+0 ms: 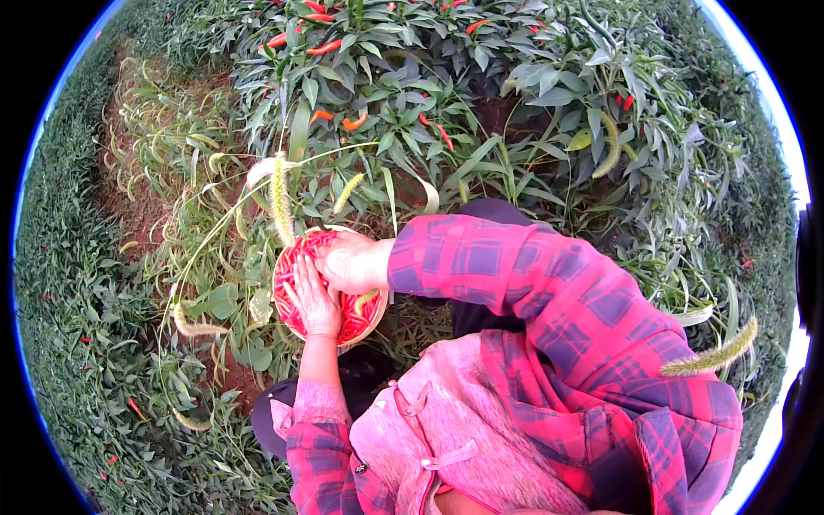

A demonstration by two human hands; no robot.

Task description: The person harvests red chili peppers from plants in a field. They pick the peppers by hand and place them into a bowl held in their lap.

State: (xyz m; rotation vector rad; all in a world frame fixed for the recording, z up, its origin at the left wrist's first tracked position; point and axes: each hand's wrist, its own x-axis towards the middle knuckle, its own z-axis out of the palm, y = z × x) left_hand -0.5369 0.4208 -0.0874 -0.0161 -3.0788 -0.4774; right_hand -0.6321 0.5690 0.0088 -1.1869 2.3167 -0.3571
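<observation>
Red chili peppers (354, 325) fill a round, pale-rimmed container (375, 324) in front of me, low between my knees. Across the left part of the heap lies my left hand (314, 302), open, its fingers stretched out flat and pointing away from me. My right hand (350, 263) reaches in from the right and rests on the far side of the same peppers. It looks open, with its fingertips partly hidden among them. The two hands are close together, and neither shows a pepper gripped.
Pepper plants with ripe red chilies (324, 47) stand ahead. A fuzzy grass seed head (281, 202) hangs at the container's far edge, and another seed head (711, 350) crosses near my right sleeve. Weedy grass and brown soil (129, 202) lie to the left.
</observation>
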